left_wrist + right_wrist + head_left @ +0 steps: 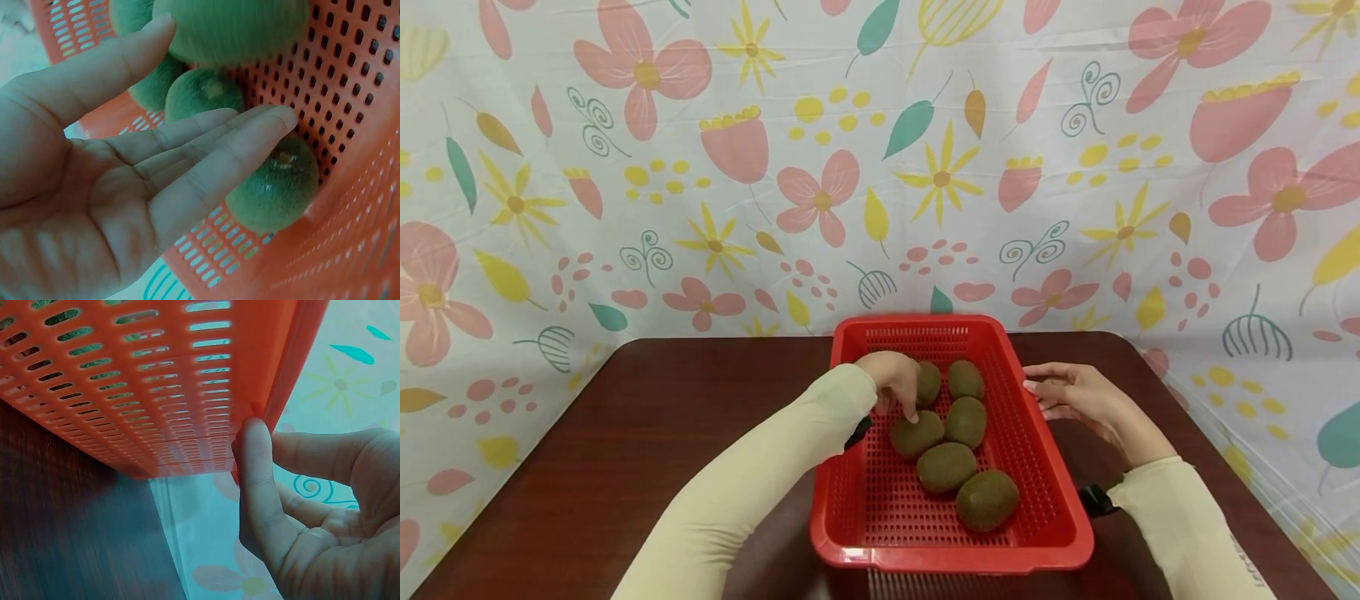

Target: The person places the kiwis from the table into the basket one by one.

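In the head view, my left hand (891,379) reaches down into a red perforated plastic basket (951,558) that holds several brown kiwis. Its index fingertip is at a kiwi (917,435) near the left wall. The left wrist view shows the fingers (206,175) straight and together, the thumb apart, and a large kiwi (237,28) just past the thumb tip; whether they touch is unclear. Another kiwi (275,187) lies behind the fingertips. My right hand (1086,400) is at the basket's right rim, its bent fingers (256,462) and thumb pinching the edge.
The basket stands on a dark reddish-brown table (700,417), near its back edge. A white cloth (865,167) printed with flowers and leaves hangs behind and beside the table. A kiwi (987,500) lies toward the basket's near end.
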A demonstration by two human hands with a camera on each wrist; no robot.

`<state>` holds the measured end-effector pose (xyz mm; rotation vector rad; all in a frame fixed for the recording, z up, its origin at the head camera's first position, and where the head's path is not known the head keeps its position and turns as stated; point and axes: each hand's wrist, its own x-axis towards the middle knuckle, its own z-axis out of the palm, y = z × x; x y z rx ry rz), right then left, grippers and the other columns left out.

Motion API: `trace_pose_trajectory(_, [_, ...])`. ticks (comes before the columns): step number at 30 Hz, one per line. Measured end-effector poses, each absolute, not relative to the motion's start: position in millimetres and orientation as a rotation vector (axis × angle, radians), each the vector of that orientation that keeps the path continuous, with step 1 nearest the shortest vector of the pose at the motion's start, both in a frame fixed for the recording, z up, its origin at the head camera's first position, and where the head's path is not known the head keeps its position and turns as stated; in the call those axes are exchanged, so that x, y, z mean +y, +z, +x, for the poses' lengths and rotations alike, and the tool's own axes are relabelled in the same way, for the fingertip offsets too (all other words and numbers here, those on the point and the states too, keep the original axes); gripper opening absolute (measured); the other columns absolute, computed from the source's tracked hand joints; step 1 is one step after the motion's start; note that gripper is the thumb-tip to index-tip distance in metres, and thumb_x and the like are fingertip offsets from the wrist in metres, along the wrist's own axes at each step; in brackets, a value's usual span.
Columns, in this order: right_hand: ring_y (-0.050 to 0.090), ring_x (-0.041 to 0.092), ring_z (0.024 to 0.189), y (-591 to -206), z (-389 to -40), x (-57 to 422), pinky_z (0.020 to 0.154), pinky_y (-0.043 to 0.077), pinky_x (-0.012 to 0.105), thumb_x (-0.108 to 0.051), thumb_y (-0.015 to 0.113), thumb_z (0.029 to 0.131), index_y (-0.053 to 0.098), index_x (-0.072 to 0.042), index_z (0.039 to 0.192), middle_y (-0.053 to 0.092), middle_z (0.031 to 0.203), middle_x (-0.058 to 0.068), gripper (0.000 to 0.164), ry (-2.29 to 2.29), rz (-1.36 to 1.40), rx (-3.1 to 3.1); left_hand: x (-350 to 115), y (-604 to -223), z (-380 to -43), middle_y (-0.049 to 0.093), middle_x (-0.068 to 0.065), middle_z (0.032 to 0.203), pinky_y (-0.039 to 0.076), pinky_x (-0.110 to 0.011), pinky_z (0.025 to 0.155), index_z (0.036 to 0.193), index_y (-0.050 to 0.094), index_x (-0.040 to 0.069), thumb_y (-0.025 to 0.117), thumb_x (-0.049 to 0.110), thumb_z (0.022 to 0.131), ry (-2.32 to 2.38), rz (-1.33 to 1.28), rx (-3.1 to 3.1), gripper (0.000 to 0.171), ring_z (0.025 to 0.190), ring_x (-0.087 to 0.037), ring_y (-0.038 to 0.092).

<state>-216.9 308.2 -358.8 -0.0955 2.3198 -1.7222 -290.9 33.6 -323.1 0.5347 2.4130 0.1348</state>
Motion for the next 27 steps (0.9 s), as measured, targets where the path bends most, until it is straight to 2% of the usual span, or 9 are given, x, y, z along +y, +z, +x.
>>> trace_pose_trajectory(3, [0.067, 0.02, 0.079, -358, -216, 309, 0.075, 0.059, 0.036, -0.021, 0.062, 0.095, 0.039, 0.01, 0.14, 0.07, 0.095, 0.005, 0.059, -1.699, -0.092, 2.341, 28, -316, -291, 0.068, -0.013, 0.097, 0.058, -0.031, 0.07, 0.127, 0.055, 0.001, 0.075, 0.028, 0.086, 0.206, 0.566, 2.422, 0.053, 0.083, -0.025, 0.069])
trace_pose_trajectory(6, [0.066, 0.019, 0.078, -356, -216, 309, 0.074, 0.059, 0.036, -0.021, 0.063, 0.095, 0.04, 0.01, 0.139, 0.07, 0.094, 0.005, 0.058, -1.677, -0.078, 2.363, 20, -307, -289, 0.07, -0.015, 0.095, 0.058, -0.034, 0.075, 0.105, 0.066, -0.002, 0.075, 0.026, 0.086, 0.322, 0.59, 2.423, 0.035, 0.084, -0.027, 0.069])
trace_pose_trajectory(9, [0.066, 0.019, 0.078, -354, -215, 309, 0.073, 0.059, 0.036, -0.02, 0.062, 0.095, 0.04, 0.012, 0.138, 0.07, 0.093, 0.006, 0.057, -1.648, -0.09, 2.389, 9, -298, -288, 0.071, -0.02, 0.096, 0.058, -0.035, 0.078, 0.095, 0.071, -0.004, 0.073, 0.023, 0.087, 0.467, 0.625, 2.416, 0.028, 0.087, -0.028, 0.07])
trace_pose_trajectory(13, [0.067, 0.021, 0.078, -351, -216, 308, 0.072, 0.059, 0.037, -0.02, 0.062, 0.096, 0.043, 0.012, 0.136, 0.07, 0.094, 0.009, 0.055, -1.573, -0.108, 2.454, -9, -289, -288, 0.07, -0.02, 0.102, 0.058, -0.032, 0.077, 0.102, 0.072, -0.002, 0.068, 0.02, 0.091, 0.672, 0.68, 2.414, 0.025, 0.092, -0.028, 0.069])
trace_pose_trajectory(19, [0.068, 0.024, 0.076, -343, -217, 303, 0.071, 0.059, 0.041, -0.014, 0.06, 0.096, 0.048, 0.016, 0.129, 0.069, 0.088, 0.011, 0.046, -1.42, -0.181, 2.556, -44, -277, -287, 0.066, -0.019, 0.111, 0.057, -0.032, 0.078, 0.118, 0.063, -0.004, 0.06, 0.02, 0.097, 0.993, 0.645, 2.466, 0.032, 0.097, -0.03, 0.066])
trace_pose_trajectory(22, [0.067, 0.024, 0.076, -339, -217, 303, 0.068, 0.059, 0.04, -0.012, 0.06, 0.095, 0.052, 0.017, 0.123, 0.068, 0.087, 0.01, 0.041, -1.27, -0.286, 2.631, -67, -274, -283, 0.065, -0.02, 0.113, 0.057, -0.036, 0.079, 0.121, 0.06, -0.006, 0.058, 0.018, 0.097, 1.116, 0.64, 2.563, 0.034, 0.097, -0.033, 0.065])
trace_pose_trajectory(27, [0.065, 0.021, 0.079, -325, -216, 311, 0.066, 0.056, 0.034, -0.017, 0.064, 0.094, 0.06, 0.01, 0.119, 0.07, 0.095, 0.01, 0.038, -0.922, -0.469, 2.844, -110, -278, -272, 0.066, -0.022, 0.111, 0.054, -0.044, 0.084, 0.121, 0.061, -0.006, 0.055, 0.017, 0.098, 1.175, 0.652, 2.862, 0.033, 0.099, -0.035, 0.064])
